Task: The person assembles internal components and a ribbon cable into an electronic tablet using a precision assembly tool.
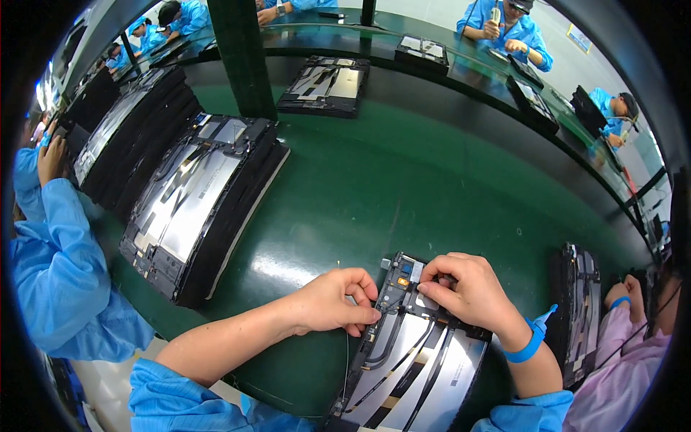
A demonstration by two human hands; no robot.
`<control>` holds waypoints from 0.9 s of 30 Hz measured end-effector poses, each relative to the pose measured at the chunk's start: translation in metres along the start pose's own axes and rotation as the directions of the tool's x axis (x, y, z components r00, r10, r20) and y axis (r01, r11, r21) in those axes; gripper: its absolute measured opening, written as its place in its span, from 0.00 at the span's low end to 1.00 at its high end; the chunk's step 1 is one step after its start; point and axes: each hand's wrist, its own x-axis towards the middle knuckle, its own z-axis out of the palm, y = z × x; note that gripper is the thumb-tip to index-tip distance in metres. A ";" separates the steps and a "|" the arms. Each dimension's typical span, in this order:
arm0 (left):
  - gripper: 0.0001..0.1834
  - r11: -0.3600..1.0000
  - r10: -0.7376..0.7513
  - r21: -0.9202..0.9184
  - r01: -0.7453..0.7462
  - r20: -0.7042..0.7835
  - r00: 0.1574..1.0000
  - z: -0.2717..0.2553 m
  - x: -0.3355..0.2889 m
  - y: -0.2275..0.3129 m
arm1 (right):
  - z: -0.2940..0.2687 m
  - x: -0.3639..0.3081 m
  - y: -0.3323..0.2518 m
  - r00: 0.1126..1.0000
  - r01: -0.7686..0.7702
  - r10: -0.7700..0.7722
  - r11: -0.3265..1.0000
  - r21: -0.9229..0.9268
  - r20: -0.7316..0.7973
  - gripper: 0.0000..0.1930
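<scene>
An opened tablet [453, 374] lies in front of me, with silver battery cells, dark flat cables and a circuit board at its far end. At the board's left edge, my left hand [335, 301] is closed, its thumb and index finger against the tablet's side. A thin pale wire [348, 367] runs down below its fingers; whether they pinch it is hidden. Over the board's right part, my right hand [468, 288] is closed in a pinch, thumb tip low on the board. What it holds is covered by the fingers. A blue wristband [529, 342] circles the right wrist.
Stacked opened tablets [194, 201] stand at left, with another tall stack [129, 129] behind. More lie at the back [327, 86] and right [579, 309]. A dark green post [245, 57] rises from the green table [403, 187]. Co-workers sit left, right and across.
</scene>
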 end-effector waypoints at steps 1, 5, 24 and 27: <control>0.12 1.000 -0.018 -0.005 0.018 -0.005 1.000 0.000 0.001 0.000 | 0.001 0.000 0.000 1.000 -0.002 0.002 1.000 0.002 -0.002 0.05; 0.11 0.999 -0.032 -0.018 0.032 -0.008 0.999 0.000 0.001 0.001 | 0.004 -0.001 0.001 0.999 -0.007 0.006 1.000 -0.022 -0.039 0.06; 0.11 1.000 -0.004 -0.001 0.004 0.010 1.000 0.004 0.004 -0.001 | 0.003 -0.005 0.006 0.998 -0.032 0.031 0.999 -0.018 -0.052 0.06; 0.12 1.000 -0.016 0.007 0.016 0.004 1.000 0.004 0.003 0.000 | 0.003 -0.005 0.005 0.998 -0.037 0.035 0.999 -0.023 -0.061 0.06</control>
